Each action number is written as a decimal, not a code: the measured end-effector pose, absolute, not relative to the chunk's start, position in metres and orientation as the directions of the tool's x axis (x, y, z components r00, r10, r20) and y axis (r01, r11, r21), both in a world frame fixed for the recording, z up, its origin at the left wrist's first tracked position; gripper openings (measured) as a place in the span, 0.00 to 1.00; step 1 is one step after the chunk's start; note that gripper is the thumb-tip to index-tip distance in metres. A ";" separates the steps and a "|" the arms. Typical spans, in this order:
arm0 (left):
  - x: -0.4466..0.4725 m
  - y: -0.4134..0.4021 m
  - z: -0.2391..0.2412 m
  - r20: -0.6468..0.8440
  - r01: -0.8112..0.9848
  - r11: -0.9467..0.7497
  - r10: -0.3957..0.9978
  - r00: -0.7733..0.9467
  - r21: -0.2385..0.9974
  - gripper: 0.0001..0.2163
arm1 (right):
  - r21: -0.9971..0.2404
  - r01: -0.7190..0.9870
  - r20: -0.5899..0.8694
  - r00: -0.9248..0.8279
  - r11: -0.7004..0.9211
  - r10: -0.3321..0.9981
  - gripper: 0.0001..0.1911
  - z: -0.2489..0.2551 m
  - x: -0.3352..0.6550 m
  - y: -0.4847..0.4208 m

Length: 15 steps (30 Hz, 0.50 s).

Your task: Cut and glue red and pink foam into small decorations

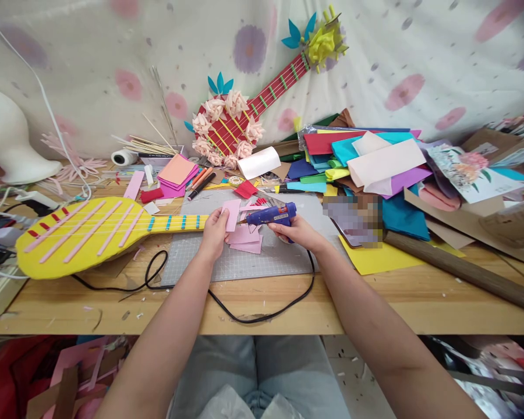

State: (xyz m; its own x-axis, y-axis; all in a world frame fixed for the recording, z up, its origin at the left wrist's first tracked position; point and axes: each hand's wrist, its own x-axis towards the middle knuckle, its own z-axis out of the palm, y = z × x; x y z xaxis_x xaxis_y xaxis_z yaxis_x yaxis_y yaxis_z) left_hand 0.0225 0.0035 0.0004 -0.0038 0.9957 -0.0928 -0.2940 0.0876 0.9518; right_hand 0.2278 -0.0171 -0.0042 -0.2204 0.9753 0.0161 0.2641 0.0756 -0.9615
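Note:
My left hand (pixel 215 234) pinches a small pink paper piece (pixel 232 215) upright over the grey cutting mat (pixel 283 256). In my right hand (pixel 303 233) is a blue glue gun (pixel 268 215), its nozzle pointing left at the pink piece's edge; whether they touch I cannot tell. More pink paper pieces (pixel 247 238) lie on the mat under the nozzle. A yellow paper guitar (pixel 82 235) with pink strips lies to the left, its neck reaching behind my left hand. The gun's black cord (pixel 262 320) loops across the table front.
A red paper guitar (pixel 229 131) with pale flowers leans on the curtain. Coloured paper sheets (pixel 384 157) are heaped at the back right, with a brown roll (pixel 463 270) in front. Pink and orange paper squares (pixel 179 171) and markers (pixel 201 181) lie behind the mat. A white foam head form (pixel 9 134) stands left.

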 end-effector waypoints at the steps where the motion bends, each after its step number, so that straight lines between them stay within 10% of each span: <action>1: 0.023 0.003 0.001 -0.097 -0.294 0.091 0.995 -0.004 0.951 0.07 | -0.962 0.265 0.002 -0.220 0.062 0.976 0.21 -0.004 0.228 -0.017; 15: 0.014 0.003 0.000 -0.120 -0.327 0.104 0.992 -0.029 0.939 0.05 | -0.981 0.196 -0.044 -0.249 0.006 0.968 0.21 0.003 0.228 -0.021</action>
State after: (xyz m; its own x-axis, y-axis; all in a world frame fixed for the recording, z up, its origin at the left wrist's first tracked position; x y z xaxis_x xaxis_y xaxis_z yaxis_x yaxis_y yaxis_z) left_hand 0.0142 0.0035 -0.0002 -0.0285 0.9924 -0.1195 -0.3274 0.1037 0.9392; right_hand 0.2277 -0.0209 0.0026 -0.2490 0.9675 -0.0435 0.1960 0.0063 -0.9806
